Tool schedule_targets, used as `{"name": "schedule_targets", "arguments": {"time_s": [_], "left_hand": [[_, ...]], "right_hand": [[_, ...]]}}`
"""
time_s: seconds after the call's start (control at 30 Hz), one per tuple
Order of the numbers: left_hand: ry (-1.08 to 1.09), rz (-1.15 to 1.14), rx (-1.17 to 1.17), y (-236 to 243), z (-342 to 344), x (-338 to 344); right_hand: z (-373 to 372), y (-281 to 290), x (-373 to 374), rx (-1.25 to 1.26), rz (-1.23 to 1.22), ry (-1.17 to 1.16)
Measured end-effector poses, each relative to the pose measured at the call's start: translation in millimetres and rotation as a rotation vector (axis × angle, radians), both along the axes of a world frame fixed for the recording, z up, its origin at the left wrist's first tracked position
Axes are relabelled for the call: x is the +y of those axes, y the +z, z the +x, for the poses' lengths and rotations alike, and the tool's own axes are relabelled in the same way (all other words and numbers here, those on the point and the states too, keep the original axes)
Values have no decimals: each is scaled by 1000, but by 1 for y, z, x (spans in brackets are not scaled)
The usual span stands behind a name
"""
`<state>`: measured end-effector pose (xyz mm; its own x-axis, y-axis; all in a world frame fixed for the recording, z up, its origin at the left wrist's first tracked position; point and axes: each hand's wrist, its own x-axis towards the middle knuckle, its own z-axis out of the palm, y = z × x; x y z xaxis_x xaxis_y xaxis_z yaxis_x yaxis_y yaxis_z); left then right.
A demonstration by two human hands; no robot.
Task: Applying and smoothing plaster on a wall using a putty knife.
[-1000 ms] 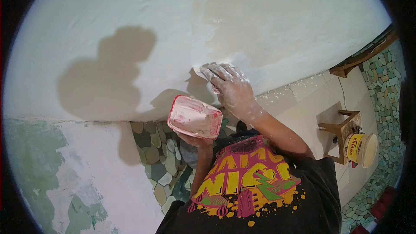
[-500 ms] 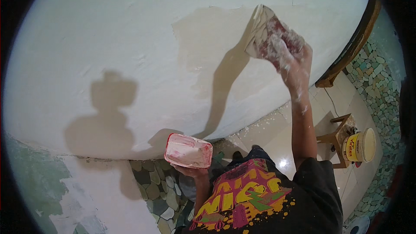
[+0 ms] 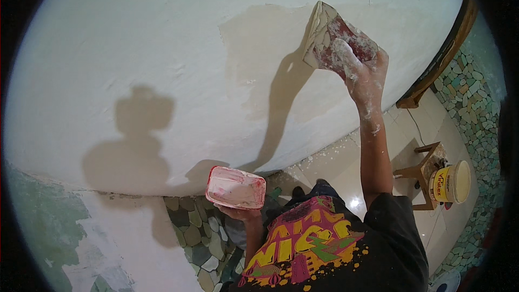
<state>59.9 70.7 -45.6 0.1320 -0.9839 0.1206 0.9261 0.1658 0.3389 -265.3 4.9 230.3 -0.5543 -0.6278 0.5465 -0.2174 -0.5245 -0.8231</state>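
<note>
My right hand (image 3: 359, 67) is closed around a reddish putty knife (image 3: 330, 35) smeared with off-white putty. Its wide edge lies against the white wall (image 3: 178, 32), at the side of a damp-looking beige patch (image 3: 259, 48). White smears cover the fingers and wrist. Low in front of my body, my left hand (image 3: 240, 213) holds a red-rimmed rectangular tub (image 3: 236, 188) from below. Pale putty coats the tub's inside. Most of the left fingers are hidden beneath it.
At right, a wooden stool (image 3: 424, 173) carries a white bucket with a yellow label (image 3: 450, 182). White flecks dot the tiled floor (image 3: 338, 154) along the wall's base. A dark wooden edge (image 3: 443, 57) bounds the wall at right. Flat stones (image 3: 203, 238) lie at lower left.
The putty knife in my right hand has shifted slightly up and left along the wall. The tub in my left hand stays almost where it was.
</note>
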Motion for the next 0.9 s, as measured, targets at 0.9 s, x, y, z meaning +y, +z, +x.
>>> {"name": "schedule_targets", "arguments": {"time_s": [0.9], "left_hand": [[86, 108, -203, -2, -3, -15]], "right_hand": [[-22, 59, 15, 1346, 154, -217]]}}
